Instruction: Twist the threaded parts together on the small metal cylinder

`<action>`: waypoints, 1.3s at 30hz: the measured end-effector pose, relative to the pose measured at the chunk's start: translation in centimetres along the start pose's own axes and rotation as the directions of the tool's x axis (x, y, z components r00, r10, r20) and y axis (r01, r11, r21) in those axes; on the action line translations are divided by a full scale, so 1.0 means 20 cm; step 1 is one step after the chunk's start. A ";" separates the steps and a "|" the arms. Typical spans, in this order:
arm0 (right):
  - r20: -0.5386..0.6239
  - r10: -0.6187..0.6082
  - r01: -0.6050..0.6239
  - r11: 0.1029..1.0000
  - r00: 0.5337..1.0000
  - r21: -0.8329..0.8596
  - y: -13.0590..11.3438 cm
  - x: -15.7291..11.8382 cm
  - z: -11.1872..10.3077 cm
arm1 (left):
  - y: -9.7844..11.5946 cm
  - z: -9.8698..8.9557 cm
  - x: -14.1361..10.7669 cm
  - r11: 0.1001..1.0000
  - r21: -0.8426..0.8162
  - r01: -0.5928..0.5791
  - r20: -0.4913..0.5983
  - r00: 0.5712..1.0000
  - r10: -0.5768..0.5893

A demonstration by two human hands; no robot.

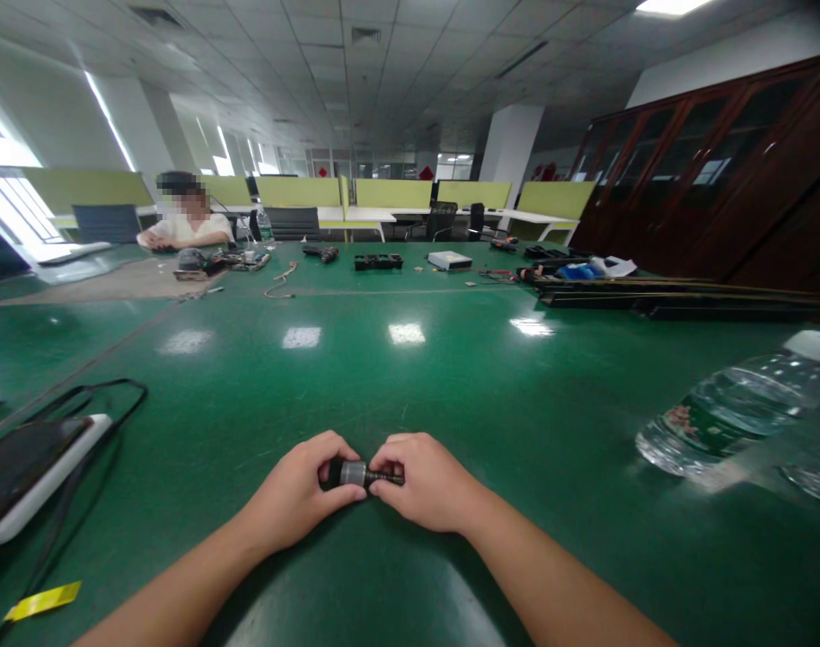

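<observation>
A small cylindrical metal part (353, 474) with a dark end and a thin dark shaft lies level between my hands, low in the middle of the view. My left hand (306, 485) is closed round its thick dark end, thumb and fingers on either side. On the right, my right hand (419, 476) pinches the thin shaft, its fingertips close to those of my left hand. Both hands are at the green tabletop (383, 386). The fingers hide parts of the piece.
At the left lies a white-edged device (46, 485) with a black strap. Water bottles (719, 418) are at the right. Across the table are a black part (378, 261), a white box (449, 261), tools and dark strips (685, 296). A person (186, 220) sits at the far left.
</observation>
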State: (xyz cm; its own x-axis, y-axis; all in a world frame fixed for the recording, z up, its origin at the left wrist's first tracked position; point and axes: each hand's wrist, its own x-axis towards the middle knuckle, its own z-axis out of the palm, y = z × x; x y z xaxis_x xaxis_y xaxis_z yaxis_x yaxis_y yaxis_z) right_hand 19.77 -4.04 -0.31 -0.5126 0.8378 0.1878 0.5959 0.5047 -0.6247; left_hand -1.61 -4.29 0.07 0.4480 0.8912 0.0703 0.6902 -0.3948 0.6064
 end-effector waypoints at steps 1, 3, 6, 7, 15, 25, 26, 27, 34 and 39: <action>0.001 -0.004 0.004 1.000 1.000 -0.001 0.00 0.00 0.00 | 0.00 0.00 0.00 1.000 0.002 0.000 -0.001 1.000 0.000; 0.002 -0.015 0.015 1.000 1.000 -0.003 0.00 0.00 0.00 | -0.01 0.00 0.00 1.000 0.004 -0.003 -0.001 1.000 0.003; 0.006 -0.026 0.026 1.000 1.000 -0.004 0.01 0.00 -0.02 | -0.01 0.00 0.00 1.000 0.005 -0.009 0.001 1.000 0.009; 0.009 -0.028 0.028 1.000 1.000 -0.005 0.01 0.00 -0.02 | 0.00 0.00 0.00 1.000 0.006 -0.009 0.002 1.000 0.009; 0.053 -0.023 0.024 0.999 0.998 -0.021 0.03 -0.01 -0.06 | 0.00 0.00 0.01 1.000 0.015 -0.012 0.004 1.000 0.012; 0.131 0.253 -0.250 0.967 0.959 -0.040 0.15 -0.08 -0.24 | 0.00 -0.01 0.00 1.000 0.006 -0.003 0.014 1.000 0.003; 0.138 0.249 -0.248 0.968 0.958 -0.030 0.15 -0.08 -0.24 | 0.00 -0.01 0.00 1.000 0.005 -0.001 0.014 1.000 0.001; 0.144 0.235 -0.235 0.972 0.961 -0.021 0.15 -0.08 -0.24 | 0.00 -0.01 0.00 1.000 0.006 0.001 0.014 1.000 -0.002; 0.130 0.159 -0.157 0.987 0.979 -0.024 0.09 -0.06 -0.20 | 0.00 0.00 0.01 1.000 -0.001 -0.002 0.013 1.000 0.002; 0.131 0.153 -0.152 0.988 0.980 -0.019 0.09 -0.06 -0.20 | 0.00 -0.01 0.01 1.000 0.004 0.002 0.012 1.000 -0.002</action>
State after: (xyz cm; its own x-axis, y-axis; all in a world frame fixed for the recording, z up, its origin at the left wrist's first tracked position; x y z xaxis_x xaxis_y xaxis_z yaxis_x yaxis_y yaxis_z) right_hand 24.01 -3.37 1.46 -0.4916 0.8707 -0.0107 0.6784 0.3752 -0.6317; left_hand -1.54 -4.12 0.23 0.4535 0.8893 0.0593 0.6933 -0.3938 0.6036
